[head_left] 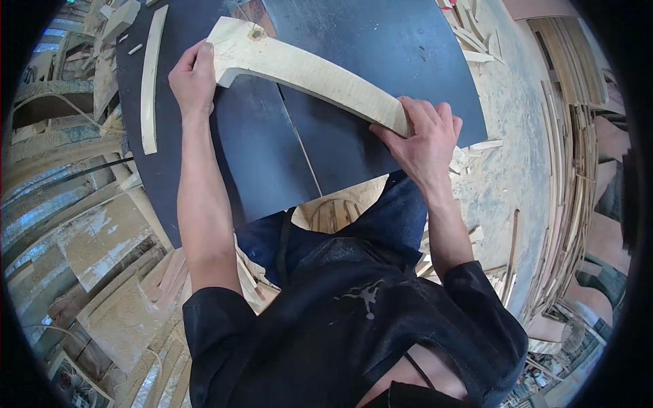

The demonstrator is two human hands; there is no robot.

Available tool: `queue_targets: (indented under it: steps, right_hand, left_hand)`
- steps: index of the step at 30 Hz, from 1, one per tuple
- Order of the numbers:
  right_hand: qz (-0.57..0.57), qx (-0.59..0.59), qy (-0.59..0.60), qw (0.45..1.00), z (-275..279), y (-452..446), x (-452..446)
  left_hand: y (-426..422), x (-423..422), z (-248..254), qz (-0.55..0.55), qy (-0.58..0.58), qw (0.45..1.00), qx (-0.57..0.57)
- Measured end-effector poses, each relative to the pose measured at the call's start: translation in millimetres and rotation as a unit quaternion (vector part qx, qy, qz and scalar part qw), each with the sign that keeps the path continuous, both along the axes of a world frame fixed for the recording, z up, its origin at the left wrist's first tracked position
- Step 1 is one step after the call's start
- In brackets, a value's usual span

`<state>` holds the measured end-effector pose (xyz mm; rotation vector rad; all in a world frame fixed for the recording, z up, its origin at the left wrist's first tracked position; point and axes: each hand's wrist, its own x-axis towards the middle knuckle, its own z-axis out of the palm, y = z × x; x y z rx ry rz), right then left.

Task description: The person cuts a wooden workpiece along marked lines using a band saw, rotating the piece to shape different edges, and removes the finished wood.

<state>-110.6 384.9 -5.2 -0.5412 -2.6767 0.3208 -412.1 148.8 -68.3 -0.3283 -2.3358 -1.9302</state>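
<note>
Sawdust (507, 129) all round, and a curved wooden piece (320, 71) gripped at both ends

Pale offcuts (473, 41) lie over the dusty floor to the right, with long wooden strips (585, 183) stacked beyond them; more boards (102, 234) crowd the left side. Between them stands a dark table (258, 170), a narrow seam running through its top. The curved piece is over this surface, broad and angular at its left end, where a dark knot (256, 32) shows, and tapering in an arc towards the right.

The left hand (192, 78) is closed at the edge of the broad end, thumb pressed along the wood, most of the fingers hidden. The right hand (430, 136) is wrapped around the narrow end, opened only as far as the wood's thickness, with fingers over the far side and thumb against the near edge. Whether the piece rests on the table or is lifted slightly, I cannot tell.

Just left of the left hand, a slim curved strip (151, 81) lies on the table, apart from the held piece. Dark blue trousers (381, 224) and a black shirt (306, 340) show at the near side.
</note>
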Motion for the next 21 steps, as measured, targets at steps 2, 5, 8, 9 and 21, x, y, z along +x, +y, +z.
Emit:
queue_targets:
  steps: [2, 5, 8, 9, 21]
  right_hand:
    - [0.001, 0.001, 0.005, 1.000, -0.6, -0.2, 0.1]
    - [0.001, -0.003, 0.010, 1.000, -0.7, -1.1, -0.5]
    - [-0.001, -0.005, 0.012, 1.000, -0.2, -0.6, -0.3]
    - [-0.001, -0.005, 0.013, 1.000, -0.4, -0.4, -0.5]
    - [-0.007, -0.002, 0.029, 1.000, -2.1, -8.1, 0.6]
  left_hand:
    - [0.3, -0.2, -0.1, 0.001, -0.002, 1.000, -0.002]
    - [0.0, -0.4, 1.2, 0.002, -0.002, 1.000, -0.004]
    - [1.7, -1.2, 2.8, 0.003, -0.003, 1.000, -0.003]
    - [1.6, -0.6, 3.3, 0.004, -0.004, 1.000, -0.003]
    - [5.8, -4.0, 3.8, 0.006, 0.000, 1.000, 0.025]
